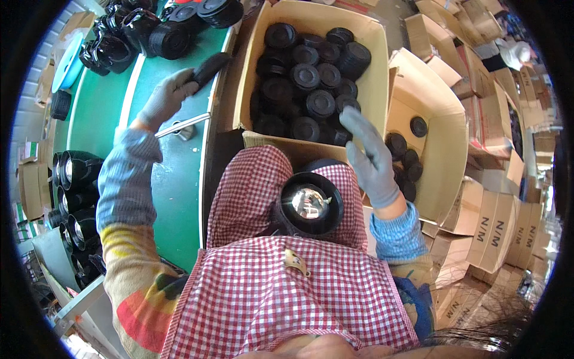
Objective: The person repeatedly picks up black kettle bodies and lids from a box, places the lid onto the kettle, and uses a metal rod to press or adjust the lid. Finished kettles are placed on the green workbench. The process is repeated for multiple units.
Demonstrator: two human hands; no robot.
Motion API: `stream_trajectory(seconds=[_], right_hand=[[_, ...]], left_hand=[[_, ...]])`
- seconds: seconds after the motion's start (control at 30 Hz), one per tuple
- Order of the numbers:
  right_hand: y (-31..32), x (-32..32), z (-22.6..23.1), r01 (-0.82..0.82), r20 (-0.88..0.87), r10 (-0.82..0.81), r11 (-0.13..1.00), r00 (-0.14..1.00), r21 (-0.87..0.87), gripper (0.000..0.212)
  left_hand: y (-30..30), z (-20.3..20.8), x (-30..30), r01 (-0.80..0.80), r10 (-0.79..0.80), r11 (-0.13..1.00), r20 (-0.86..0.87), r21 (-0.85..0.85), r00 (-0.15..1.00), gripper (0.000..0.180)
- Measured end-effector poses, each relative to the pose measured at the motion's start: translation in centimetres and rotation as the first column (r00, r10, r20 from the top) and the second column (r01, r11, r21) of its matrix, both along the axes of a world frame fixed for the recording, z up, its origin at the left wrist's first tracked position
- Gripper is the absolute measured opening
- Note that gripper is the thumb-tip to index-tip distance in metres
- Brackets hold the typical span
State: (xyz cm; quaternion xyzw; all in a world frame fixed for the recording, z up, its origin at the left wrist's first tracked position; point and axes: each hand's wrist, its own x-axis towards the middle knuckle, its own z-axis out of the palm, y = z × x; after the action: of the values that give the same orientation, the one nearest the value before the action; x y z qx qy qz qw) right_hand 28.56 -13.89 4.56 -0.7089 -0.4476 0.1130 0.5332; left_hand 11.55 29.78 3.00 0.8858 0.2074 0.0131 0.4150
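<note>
My left hand (167,99), in a grey glove, grips a black round cap (210,68) seen nearly edge-on, above the edge of the green worktable. My right hand (371,158), also gloved in grey, is open with its fingers stretched out. It hovers by the near right corner of a cardboard box (248,90) full of black round caps (306,76). On my lap, over the red checked apron, rests a black round lamp housing (338,206) with a shiny reflector (308,202) facing up. Neither hand touches the housing.
The green worktable (173,197) on the left carries a metal bar-shaped tool (184,124) and black housings (128,30) at its far end. More housings (75,170) with reflectors stand farther left. A second cardboard box (445,140) with several caps adjoins the first; cartons (496,230) are stacked right.
</note>
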Motion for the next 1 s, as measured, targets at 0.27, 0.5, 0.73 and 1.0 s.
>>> stream_trajectory(seconds=[0.27,0.5,0.73,1.0], right_hand=[[-0.8,-2.5,-0.2,-0.293,-0.572,0.367,0.93,0.734,0.221,0.075],[-5.9,-6.7,-4.7,-0.198,-0.388,0.295,0.942,0.873,0.27,0.047],[-6.0,-7.2,-5.2,-0.2,-0.242,0.278,0.932,0.93,0.303,0.021],[-5.3,-6.6,-6.0,-0.224,-0.259,0.286,0.943,0.922,0.245,0.007]], left_hand=[[-20.5,3.9,-1.2,0.583,-0.378,0.666,0.463,-0.465,0.802,0.06],[-26.6,-2.2,-1.6,0.603,-0.295,0.662,0.584,-0.445,0.756,0.056],[-27.1,-3.2,-0.9,0.661,-0.39,0.729,0.684,-0.181,0.617,0.045],[-26.7,-4.4,-0.6,0.645,-0.466,0.763,0.72,0.033,0.514,0.04]])
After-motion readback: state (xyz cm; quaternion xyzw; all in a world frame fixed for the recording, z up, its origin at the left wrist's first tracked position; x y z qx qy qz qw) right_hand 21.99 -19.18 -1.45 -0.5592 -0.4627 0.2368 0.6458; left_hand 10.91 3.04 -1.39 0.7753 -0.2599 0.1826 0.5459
